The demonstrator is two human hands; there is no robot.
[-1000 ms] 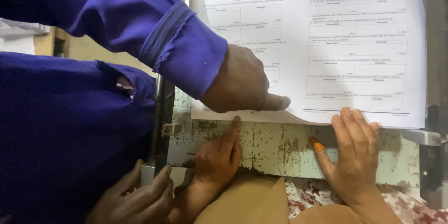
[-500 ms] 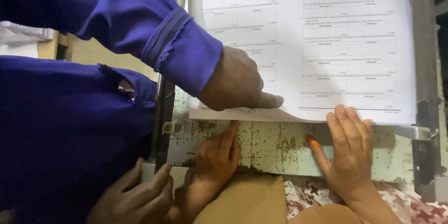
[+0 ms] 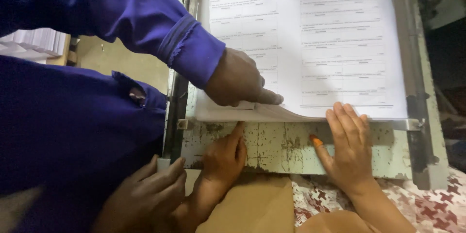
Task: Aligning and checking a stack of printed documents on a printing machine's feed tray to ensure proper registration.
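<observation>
the left hand and right hand lie open and flat against the paper stack, squaring its edge. a co-worker's hand presses the sheets down on the worn metal table.

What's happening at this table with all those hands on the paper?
Two people work at a worn, pale green metal table bearing a stack of white printed sheets. The wearer's left hand and right hand rest flat at the stack's near edge. A co-worker's hand in a blue sleeve presses on the stack's corner.
</observation>
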